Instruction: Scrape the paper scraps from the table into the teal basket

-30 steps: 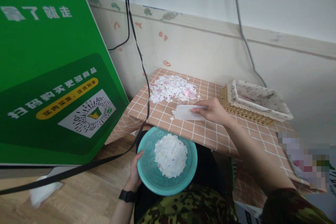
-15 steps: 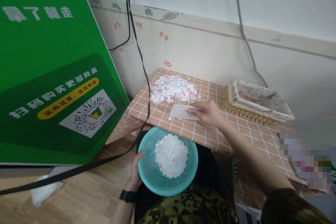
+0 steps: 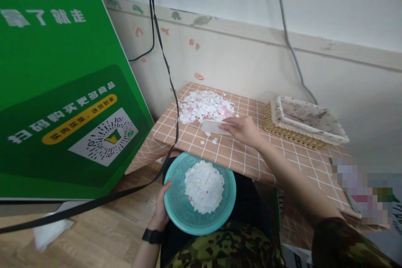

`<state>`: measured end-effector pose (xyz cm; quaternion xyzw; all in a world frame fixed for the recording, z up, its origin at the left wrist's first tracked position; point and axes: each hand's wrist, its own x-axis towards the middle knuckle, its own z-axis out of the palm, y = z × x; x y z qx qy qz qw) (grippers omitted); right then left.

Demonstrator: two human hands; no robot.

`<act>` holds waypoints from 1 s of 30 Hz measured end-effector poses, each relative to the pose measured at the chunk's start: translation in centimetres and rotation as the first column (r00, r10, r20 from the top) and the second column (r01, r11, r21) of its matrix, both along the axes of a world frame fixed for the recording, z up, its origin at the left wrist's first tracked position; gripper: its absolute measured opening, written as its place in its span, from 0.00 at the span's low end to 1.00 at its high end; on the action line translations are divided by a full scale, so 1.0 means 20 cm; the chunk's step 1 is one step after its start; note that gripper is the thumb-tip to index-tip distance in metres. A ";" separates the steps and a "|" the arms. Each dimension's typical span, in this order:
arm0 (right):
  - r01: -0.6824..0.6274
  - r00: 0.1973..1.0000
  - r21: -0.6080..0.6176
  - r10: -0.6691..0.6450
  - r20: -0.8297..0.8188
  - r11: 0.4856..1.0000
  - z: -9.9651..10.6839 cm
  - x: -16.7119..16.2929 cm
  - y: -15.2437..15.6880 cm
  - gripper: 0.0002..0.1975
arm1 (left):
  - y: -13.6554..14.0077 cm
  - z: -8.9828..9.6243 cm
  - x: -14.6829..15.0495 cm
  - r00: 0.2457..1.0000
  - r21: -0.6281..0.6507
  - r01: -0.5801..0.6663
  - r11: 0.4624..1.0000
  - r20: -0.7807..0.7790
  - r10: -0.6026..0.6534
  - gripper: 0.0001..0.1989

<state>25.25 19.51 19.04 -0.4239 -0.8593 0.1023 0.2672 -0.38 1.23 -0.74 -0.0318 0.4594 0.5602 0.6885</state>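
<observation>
My left hand (image 3: 163,205) grips the left rim of a teal plastic colander (image 3: 230,209), which sits at my lap just below the table edge. Inside the colander lies a heap of small white paper scraps (image 3: 204,186). Over the table, my right hand (image 3: 243,130) is closed on a flat white card (image 3: 212,127), its long edge turned toward the scraps. Just beyond the card spreads a pile of white and pinkish paper scraps (image 3: 205,105). A few loose paper bits (image 3: 215,140) lie on the near side of the card.
A checked cloth covers the table (image 3: 245,159). At its back right stands a lined wicker basket (image 3: 282,134). A black strap (image 3: 171,75) hangs down on the left, before a large green sign panel (image 3: 63,58). Blurred-out printed items (image 3: 358,192) lie at the right.
My right hand has moved the card slightly away from me, toward the pile, uncovering a few loose bits on the near side. My left hand and the colander stay about where they were.
</observation>
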 end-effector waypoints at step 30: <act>0.133 0.972 -0.135 -0.155 -0.174 0.982 -0.16 -0.21 -0.45 0.14 | 0.01 -0.01 0.00 0.996 -0.007 -0.046 0.999 -0.072 0.046 0.08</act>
